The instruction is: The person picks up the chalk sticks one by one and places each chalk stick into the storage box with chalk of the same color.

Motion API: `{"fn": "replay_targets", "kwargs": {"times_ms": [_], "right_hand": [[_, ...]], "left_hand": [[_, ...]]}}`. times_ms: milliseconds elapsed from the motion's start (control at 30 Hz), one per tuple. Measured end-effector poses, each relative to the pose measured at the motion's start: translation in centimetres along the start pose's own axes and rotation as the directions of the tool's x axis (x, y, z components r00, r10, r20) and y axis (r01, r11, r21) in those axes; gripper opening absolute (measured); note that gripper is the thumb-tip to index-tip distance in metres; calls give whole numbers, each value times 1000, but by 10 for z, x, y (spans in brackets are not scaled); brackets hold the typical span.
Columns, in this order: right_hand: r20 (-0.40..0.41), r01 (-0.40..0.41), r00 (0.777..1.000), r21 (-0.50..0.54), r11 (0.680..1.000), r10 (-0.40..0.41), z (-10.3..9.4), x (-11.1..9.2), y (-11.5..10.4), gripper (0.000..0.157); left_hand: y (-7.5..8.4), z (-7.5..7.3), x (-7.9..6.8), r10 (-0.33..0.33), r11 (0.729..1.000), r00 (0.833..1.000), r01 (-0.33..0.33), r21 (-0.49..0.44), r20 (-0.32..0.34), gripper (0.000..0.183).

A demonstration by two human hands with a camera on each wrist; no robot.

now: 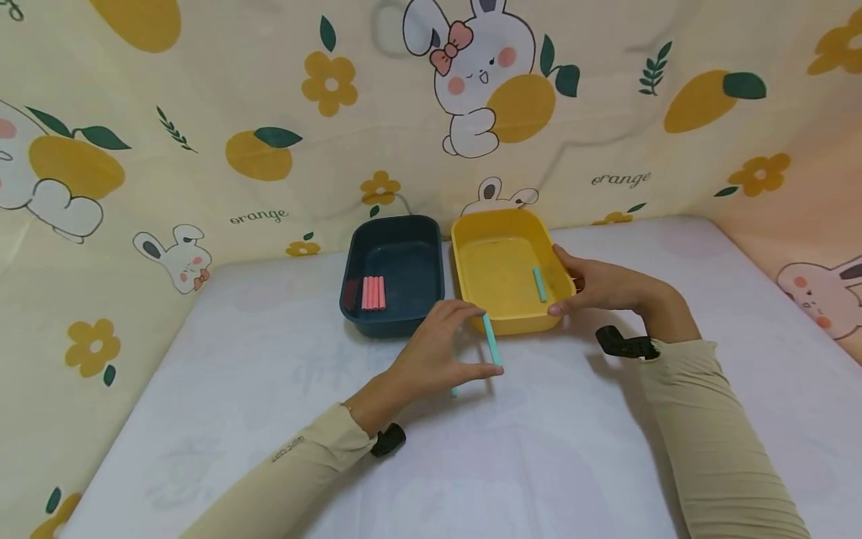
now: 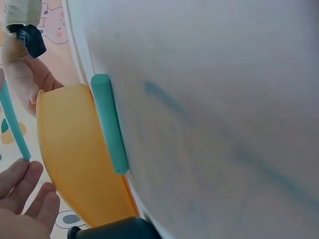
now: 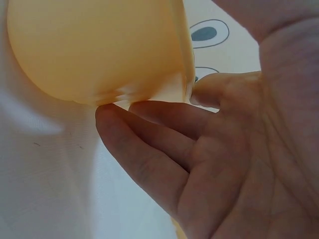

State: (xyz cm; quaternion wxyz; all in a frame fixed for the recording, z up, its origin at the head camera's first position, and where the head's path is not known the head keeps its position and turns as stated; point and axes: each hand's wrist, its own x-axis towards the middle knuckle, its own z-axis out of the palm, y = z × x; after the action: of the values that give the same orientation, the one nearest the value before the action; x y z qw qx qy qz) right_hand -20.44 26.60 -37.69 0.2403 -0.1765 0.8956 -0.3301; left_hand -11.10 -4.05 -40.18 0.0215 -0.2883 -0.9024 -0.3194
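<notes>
Landmark: one rounded, rectangular, plastic-looking yellow tray point(image 1: 518, 326), on the white-covered desk point(image 1: 572, 464).

Step in hand, as I judge it from my station: laying turquoise sticks into the yellow tray, singly.

Item: one slim turquoise stick point(image 1: 492, 340), at the yellow tray's near side, pinched end to end by thumb and fingers of the left hand point(image 1: 434, 353).

Item: right hand point(image 1: 602, 284), at the yellow tray's right side, thumb and fingers holding its wall.

Item: second turquoise stick point(image 1: 539, 284), inside the yellow tray, towards its right wall.

Item: third turquoise stick point(image 2: 110, 127), on the desk at the yellow tray's near side.

Item: one rounded dark blue tray point(image 1: 385, 328), just left of the yellow tray, with a row of short pink sticks point(image 1: 373, 293) inside.

Next move, my reading: carry the held stick over the yellow tray's near rim, align it with the one inside, release; right hand bracing.

Obscured: the left hand masks most of the third stick on my head view. I cannot tell whether the held stick's far end clears the yellow tray's rim. The right wrist view cuts off most of that tray.
</notes>
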Motion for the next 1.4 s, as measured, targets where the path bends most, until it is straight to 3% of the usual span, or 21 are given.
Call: {"fn": "replay_targets", "kwargs": {"times_ms": [133, 333, 700, 933, 1200, 1400], "right_hand": [[0, 18, 1000, -8, 1000, -18, 1, 2, -2, 117], [-11, 21, 1000, -5, 1000, -21, 1, -1, -3, 117], [-18, 18, 1000, 13, 1000, -18, 2, -2, 3, 114], [-22, 32, 999, 37, 999, -31, 2, -3, 5, 114], [-25, 46, 999, 22, 999, -45, 2, -2, 5, 113], [-22, 41, 999, 40, 998, -40, 3, -3, 6, 114]], "left_hand": [[0, 1, 5, -24, 1000, 999, 24, -4, -34, 79], [3, 4, 15, -6, 999, 995, 1, -54, -96, 78], [10, 14, 37, -84, 992, 990, 72, -106, -114, 76], [6, 10, 55, -128, 980, 989, 115, -162, -73, 74], [-1, 2, 76, -131, 984, 991, 133, -118, 26, 78], [-5, 4, 94, -89, 987, 996, 89, -132, 4, 80]]}}
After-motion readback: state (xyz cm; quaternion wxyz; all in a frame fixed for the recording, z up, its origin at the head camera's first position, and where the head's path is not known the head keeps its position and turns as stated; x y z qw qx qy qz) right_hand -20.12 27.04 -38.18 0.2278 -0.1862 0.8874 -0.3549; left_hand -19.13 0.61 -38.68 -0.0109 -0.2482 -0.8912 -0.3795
